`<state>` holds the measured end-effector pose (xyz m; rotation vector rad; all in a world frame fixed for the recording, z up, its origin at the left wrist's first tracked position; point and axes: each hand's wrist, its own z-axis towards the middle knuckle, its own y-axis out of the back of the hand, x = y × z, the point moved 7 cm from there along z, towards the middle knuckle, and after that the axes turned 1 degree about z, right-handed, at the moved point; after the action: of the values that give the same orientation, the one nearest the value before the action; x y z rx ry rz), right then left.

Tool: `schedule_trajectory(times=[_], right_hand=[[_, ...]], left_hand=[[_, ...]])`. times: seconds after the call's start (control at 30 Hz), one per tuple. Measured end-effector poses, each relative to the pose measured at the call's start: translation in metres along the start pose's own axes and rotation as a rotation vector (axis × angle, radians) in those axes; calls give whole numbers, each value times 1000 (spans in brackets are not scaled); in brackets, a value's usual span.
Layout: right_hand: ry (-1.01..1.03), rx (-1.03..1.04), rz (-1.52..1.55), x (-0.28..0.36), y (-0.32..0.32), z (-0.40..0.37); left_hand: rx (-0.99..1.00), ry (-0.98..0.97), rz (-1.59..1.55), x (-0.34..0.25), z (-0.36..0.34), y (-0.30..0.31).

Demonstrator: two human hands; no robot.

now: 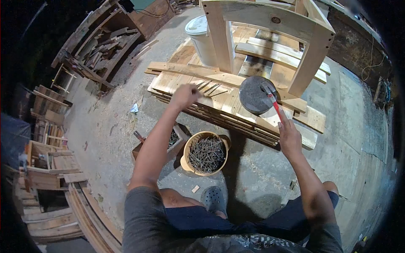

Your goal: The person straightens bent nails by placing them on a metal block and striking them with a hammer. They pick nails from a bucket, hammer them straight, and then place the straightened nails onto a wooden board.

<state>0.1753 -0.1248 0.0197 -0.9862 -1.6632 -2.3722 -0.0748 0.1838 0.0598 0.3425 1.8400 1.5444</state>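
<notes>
My right hand [290,138] is wrapped round the red handle of a hammer [276,107]. The hammer's head is over the right part of a dark round disc [255,96], which lies on the stacked planks [236,109]. Over the left part of the stack, my left hand [184,97] is closed, its fingertips drawn together; what they hold, if anything, is too small to make out. A few loose nails [209,88] lie on the boards just right of that hand. Below the stack, a yellow basket [184,163] on the floor holds many nails [206,155].
A wooden frame [270,21] stands at the back of the stack. A white bucket [201,44] is left of its leg. Beside the basket sits a box [179,141] with nails inside. Wood pieces [55,215] are piled along the left side.
</notes>
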Motion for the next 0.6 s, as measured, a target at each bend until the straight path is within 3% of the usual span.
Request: schedule_trajectory(times=[0.03,0.1,0.13,0.2,0.27,0.6], right_hand=[[-2,-5,-6,-1,0,0],[31,-32,-14,-1,-1,0],[61,-57,-23,1,0,0],[62,-59,-41,0,-2,0],[59,-58,-60,-2,-1,0],[74,-65,-31,0,0,-1]], left_hand=[[-2,1,1,2,6,-1],[-421,-44,230,8,13,17],[-427,-44,230,11,16,11],[-180,161,325,20,27,-15],[-234,112,431,11,29,-20],[-255,83,224,-9,27,-22]])
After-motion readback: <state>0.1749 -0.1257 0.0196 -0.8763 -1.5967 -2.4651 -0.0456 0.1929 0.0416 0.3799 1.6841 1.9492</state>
